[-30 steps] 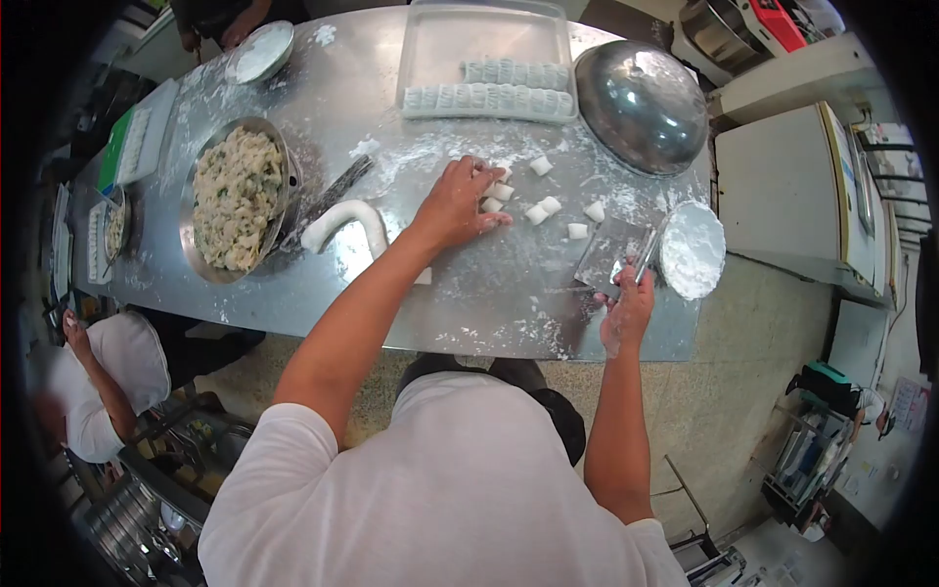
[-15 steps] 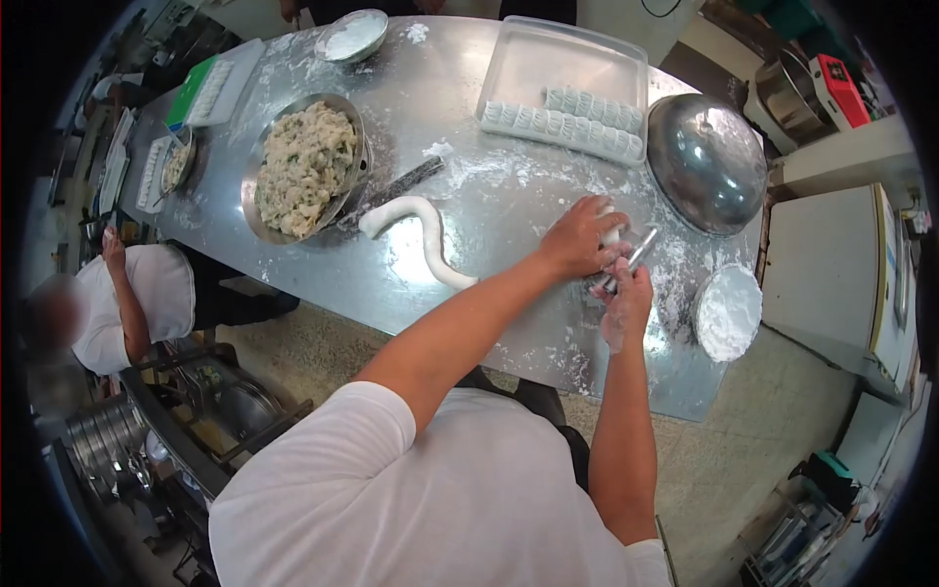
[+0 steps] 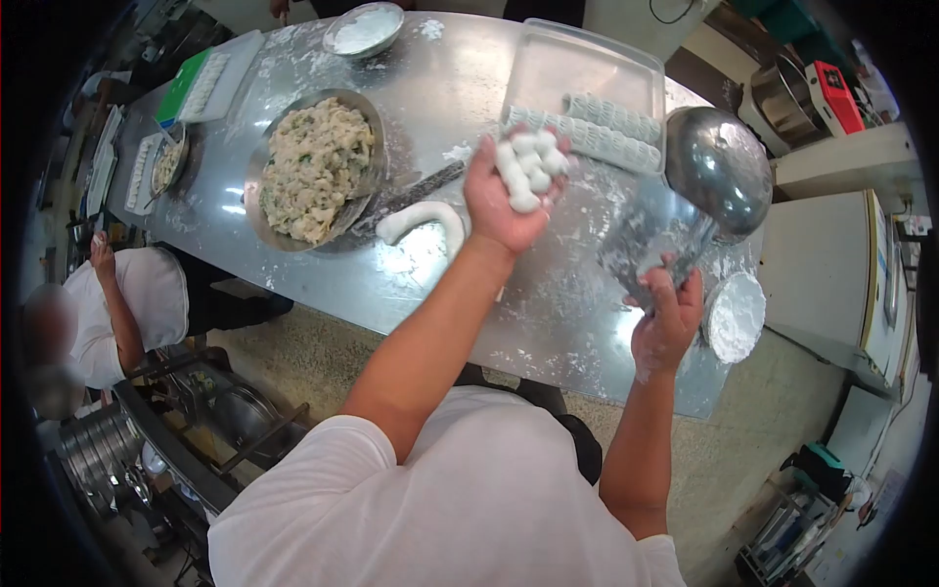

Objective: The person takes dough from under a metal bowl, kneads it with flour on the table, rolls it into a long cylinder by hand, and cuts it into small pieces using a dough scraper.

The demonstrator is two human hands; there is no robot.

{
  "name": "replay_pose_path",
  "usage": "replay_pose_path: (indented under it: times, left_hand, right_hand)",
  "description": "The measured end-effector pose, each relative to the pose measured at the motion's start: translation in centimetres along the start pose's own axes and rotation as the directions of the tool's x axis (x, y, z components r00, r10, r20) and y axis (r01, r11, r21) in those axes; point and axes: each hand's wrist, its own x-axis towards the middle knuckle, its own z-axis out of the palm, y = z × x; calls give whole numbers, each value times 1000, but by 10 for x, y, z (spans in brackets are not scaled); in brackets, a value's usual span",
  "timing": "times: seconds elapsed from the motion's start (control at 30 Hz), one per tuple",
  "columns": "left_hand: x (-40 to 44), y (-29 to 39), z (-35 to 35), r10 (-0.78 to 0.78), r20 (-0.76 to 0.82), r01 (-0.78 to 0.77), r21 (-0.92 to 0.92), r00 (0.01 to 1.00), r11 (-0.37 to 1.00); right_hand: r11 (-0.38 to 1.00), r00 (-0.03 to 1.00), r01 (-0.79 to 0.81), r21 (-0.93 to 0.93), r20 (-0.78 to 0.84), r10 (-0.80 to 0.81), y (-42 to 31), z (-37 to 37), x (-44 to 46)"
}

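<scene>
Dough pieces (image 3: pixel 539 180) across upturned left grip (image 3: pixel 501 210) (scraper (image 3: pixel 657 233) in right grip (image 3: pixel 667 315))

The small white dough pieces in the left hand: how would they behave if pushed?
The dough pieces may tumble apart easily, being loosely heaped on the open left hand. Their rounded, matte look suggests softness, so they would probably dent when squeezed. Each looks small beside that hand, so likely light to lift.
</scene>
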Motion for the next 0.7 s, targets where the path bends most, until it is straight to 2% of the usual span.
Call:
replay_pose_path:
  times: [0.03, 0.1, 0.17, 0.23, 0.3, 0.43, 0.47, 0.53, 0.6, 0.67, 0.7]
  left_hand:
    - [6, 18, 15, 70, 94, -69, -12, 993, 998]
    - [23, 67, 46, 187, 72, -191, 51, 980, 980]
    - [60, 129, 48, 322, 201, -369, 280, 925, 886]
    - [93, 177, 62, 498, -9, -457, 385, 867, 802]
    - [139, 223, 57, 608, -16, -526, 483, 794, 700]
    - [193, 278, 52, 604, -121, -468, 520, 788, 715]
    - [208, 294, 42, 581, -126, -470, 463, 804, 752]
    - [201, 288, 42, 557, -142, -465, 406, 818, 787]
    - [184, 272, 50, 600, -220, -431, 515, 769, 741]
    - [141, 228, 64, 582, -207, -377, 585, 786, 718]
    - [112, 203, 63, 530, 16, -380, 715, 848, 587]
  right_hand:
    - [997, 999, -39, 60, -18, 40, 13, -11, 0]
    - [991, 996, -75, 115, -37, 80, 34, -22, -10]
    - [969, 969, -219, 111, -95, 230, 48, -29, -25]
    - [965, 957, -241, 107, -139, 254, 61, -30, -37]
    - [950, 937, -295, 99, -165, 309, 73, -34, -47]
    - [937, 912, -337, 90, -215, 349, 84, -39, -53]
    - [939, 913, -332, 91, -219, 344, 85, -40, -52]
    - [945, 914, -321, 68, -238, 328, 85, -44, -54]
    - [947, 912, -317, 53, -255, 320, 84, -48, -52]
    - [947, 909, -320, 43, -267, 319, 83, -53, -52]
    - [949, 914, -313, 44, -258, 313, 82, -58, -52]
